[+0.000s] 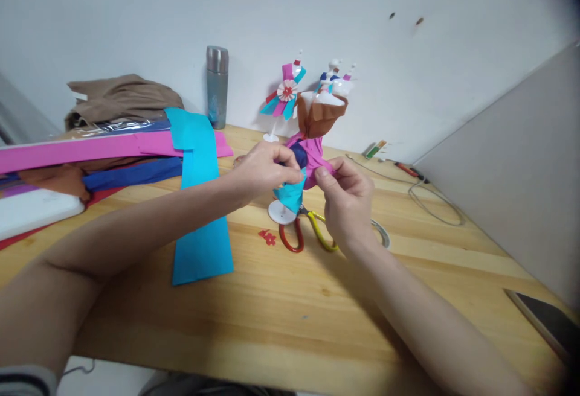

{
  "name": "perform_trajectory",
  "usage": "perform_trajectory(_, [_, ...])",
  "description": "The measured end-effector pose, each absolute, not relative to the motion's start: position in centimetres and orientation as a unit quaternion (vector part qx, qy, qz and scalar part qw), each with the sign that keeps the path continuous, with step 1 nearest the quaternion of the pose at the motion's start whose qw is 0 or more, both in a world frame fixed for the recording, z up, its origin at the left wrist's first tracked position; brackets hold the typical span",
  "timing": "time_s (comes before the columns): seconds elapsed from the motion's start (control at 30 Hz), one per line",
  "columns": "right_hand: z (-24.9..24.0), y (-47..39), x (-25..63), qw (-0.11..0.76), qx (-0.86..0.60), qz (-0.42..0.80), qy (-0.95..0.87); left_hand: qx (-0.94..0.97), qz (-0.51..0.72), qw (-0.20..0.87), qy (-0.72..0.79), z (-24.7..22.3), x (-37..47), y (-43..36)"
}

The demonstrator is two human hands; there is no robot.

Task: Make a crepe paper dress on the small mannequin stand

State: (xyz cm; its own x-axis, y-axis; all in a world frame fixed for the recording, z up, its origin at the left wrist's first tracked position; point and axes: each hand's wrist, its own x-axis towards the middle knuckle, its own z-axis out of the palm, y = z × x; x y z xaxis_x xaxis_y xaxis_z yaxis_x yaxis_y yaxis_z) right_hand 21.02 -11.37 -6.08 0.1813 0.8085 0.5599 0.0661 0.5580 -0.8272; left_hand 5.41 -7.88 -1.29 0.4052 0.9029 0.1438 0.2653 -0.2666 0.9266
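A small mannequin on a round white base (281,212) stands between my hands, wrapped in pink, dark blue and turquoise pieces that look like cloth or crepe paper. My left hand (267,172) is closed, thumb and fingers pinching the upper edge of the turquoise piece (290,195). From the other side, my right hand (350,200) grips the pink piece (315,157) between thumb and fingers. Just below lie scissors with one red handle (292,240) and one yellow, partly hidden by my right hand. Small red flower cutouts (269,238) rest beside them.
Behind are dressed mini mannequins, one with a pleated rosette (287,90), another in brown (324,115). A steel flask (217,88) stands by the wall. Leftward, a turquoise strip (203,227) lies near stacked pink material (104,147). A phone-like device (544,320) and cable (446,222) lie right.
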Motion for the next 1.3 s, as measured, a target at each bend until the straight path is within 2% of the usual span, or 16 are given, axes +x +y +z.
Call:
perform_trajectory(0.17, [-5.93, -11.54, 21.01, 0.665, -0.38, 0.282, -0.579, 0.693, 0.339, 0.486, 0.41, -0.92, 5.53, -8.27])
perform_trajectory(0.37, [-5.54, -11.98, 21.19, 0.616, -0.429, 0.184, -0.634, 0.761, 0.347, 0.381, 0.394, -1.09, 5.56, -8.08])
perform_trajectory(0.5, [-5.57, -11.92, 21.35, 0.608, -0.435, 0.156, -0.645, 0.782, 0.326, 0.374, 0.376, -1.23, 5.36, -7.73])
perform_trajectory(0.7, [-5.54, -11.81, 21.27, 0.624, -0.424, 0.203, -0.624, 0.757, 0.343, 0.431, 0.352, -1.1, 5.34, -7.91])
perform_trajectory(0.93, [-5.7, -11.61, 21.03, 0.658, -0.387, 0.285, -0.58, 0.724, 0.36, 0.447, 0.383, -1.05, 5.66, -8.38])
perform_trajectory(1.3, [-6.02, -11.46, 21.04, 0.666, -0.389, 0.294, -0.565, 0.707, 0.365, 0.454, 0.401, -0.94, 5.68, -8.65])
